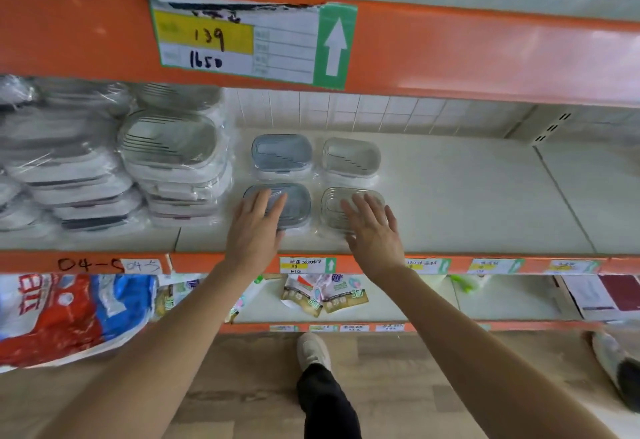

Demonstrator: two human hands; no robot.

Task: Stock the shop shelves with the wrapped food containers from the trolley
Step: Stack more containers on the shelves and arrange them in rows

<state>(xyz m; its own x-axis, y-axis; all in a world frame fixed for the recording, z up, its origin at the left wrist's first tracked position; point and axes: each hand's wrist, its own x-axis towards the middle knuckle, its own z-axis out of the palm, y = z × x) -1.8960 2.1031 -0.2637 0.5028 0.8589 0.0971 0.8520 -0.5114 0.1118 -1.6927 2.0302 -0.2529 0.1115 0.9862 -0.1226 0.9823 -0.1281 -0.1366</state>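
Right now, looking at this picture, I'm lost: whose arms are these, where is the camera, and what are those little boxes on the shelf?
No machine is at work here: these are a person's two bare arms. The one picture comes from a wide-angle camera worn on the head, looking forward and down, which is why the shelves look bent and a shoe shows on the floor below.

The left hand lies flat, fingers straight, on a wrapped container with a grey-blue lid. The right hand lies the same way on a wrapped container with a pale lid. Neither hand grips anything.

Both containers sit at the front of the pale shelf. Behind them stand two more, again one grey-blue and one pale. To the left are taller stacks of larger wrapped containers. The orange strips carry price labels.
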